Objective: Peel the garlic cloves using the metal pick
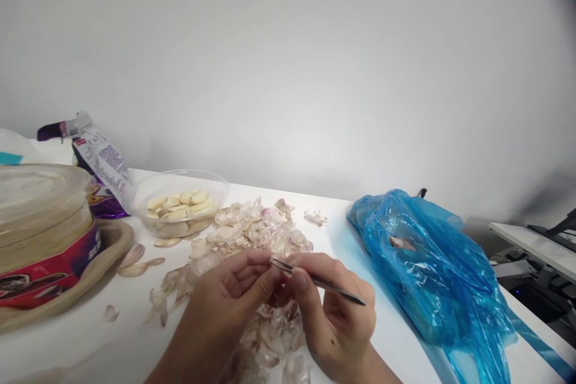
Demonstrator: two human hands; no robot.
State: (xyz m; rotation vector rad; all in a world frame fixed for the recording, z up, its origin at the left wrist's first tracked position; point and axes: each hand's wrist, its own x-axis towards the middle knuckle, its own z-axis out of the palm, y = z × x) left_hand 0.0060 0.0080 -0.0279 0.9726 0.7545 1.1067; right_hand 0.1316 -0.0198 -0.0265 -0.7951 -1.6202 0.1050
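Observation:
My left hand [229,291] is closed, its thumb and fingers pinched together at the tip of the tool; whatever they hold is hidden. Between the thumb and fingers of my right hand [337,306] is a slim metal tool [339,292], dark and narrow, slanting down to the right. Both hands meet above a heap of papery garlic skins [261,228], which spreads in front of and beneath them. Peeled garlic cloves [177,207] lie in a clear plastic bowl [213,180] beyond my left hand. A few unpeeled cloves [134,269] rest on the white table left of the heap.
At the left a lidded plastic tub [45,216] with a red and blue label stands in a tan tray [119,237]. Behind it is a purple snack packet [105,174]. A crumpled blue plastic bag [427,270] takes up the right side. A white wall [288,72] rises behind the table.

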